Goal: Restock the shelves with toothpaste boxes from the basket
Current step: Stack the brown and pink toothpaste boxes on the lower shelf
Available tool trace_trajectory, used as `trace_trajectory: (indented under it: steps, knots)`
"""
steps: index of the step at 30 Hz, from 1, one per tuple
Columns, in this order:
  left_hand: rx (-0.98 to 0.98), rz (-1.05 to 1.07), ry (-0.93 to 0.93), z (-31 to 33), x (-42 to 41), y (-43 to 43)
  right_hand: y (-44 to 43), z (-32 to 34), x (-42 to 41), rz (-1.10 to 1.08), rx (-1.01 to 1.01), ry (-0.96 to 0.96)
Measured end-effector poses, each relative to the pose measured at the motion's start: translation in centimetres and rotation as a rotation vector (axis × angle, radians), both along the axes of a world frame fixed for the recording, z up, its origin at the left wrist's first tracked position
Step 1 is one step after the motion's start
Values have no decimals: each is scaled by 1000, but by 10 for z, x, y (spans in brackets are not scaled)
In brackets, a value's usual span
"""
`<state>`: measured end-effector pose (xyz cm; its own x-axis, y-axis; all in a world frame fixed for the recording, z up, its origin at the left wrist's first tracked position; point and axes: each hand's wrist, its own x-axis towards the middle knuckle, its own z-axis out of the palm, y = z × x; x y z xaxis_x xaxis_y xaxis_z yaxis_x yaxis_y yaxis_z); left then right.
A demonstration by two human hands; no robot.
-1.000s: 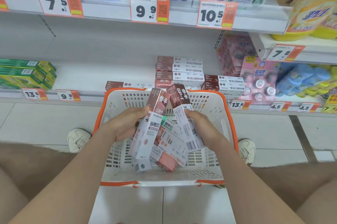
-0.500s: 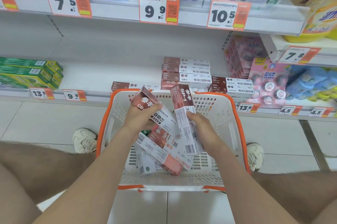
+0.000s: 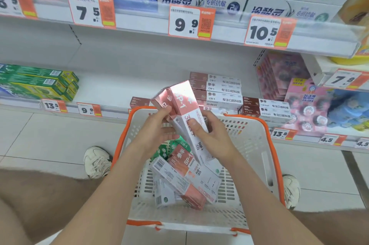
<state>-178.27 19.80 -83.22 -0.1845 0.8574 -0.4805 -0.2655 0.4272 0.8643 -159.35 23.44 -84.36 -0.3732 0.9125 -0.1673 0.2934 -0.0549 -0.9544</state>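
Down low you've got the bottom shelf (image 3: 111, 89), with a wide bare stretch between the green packs and the brown-and-white stack (image 3: 217, 89) that matches your stock. The basket (image 3: 266, 127) sits on the floor between your feet, just in front of that shelf. A loose pile of toothpaste boxes (image 3: 185, 180) lies jumbled and overlapping in the bottom of it, so there's plenty left to put out. Above the basket you're holding two at once, tilted with their ends toward the shelf: the SP-1 box (image 3: 185, 109) in front and a second box (image 3: 159, 103) tucked just behind it on the left. Your right hand (image 3: 211, 135) is wrapped around the SP-1 box mid-length, thumb on its face. Your left hand (image 3: 157, 133) pinches the second box near its upper end, thumb on top, fingers underneath. This looks like the gather-and-square-up step, pair lifted but not yet shelved. Next you'll want to level them, labels facing out, and slide them onto or beside that matching stack, watching you don't nudge it over.
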Motion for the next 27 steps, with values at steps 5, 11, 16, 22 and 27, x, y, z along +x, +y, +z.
trace_trajectory:
  steps: [5, 11, 16, 22, 27]
  knots:
    - [63, 21, 148, 12, -21, 9, 16, 14, -26, 147, -127, 11]
    - [60, 53, 141, 15, -47, 30, 38, 36, -51, 164, -249, 85]
    - [58, -15, 189, 8, -53, 42, 56, 22, -48, 149, -302, 43]
    - [21, 33, 120, -6, -39, 38, 59, 11, -24, -82, -529, 111]
    - [20, 34, 138, -9, -25, 30, 56, 8, -5, -183, -523, 98]
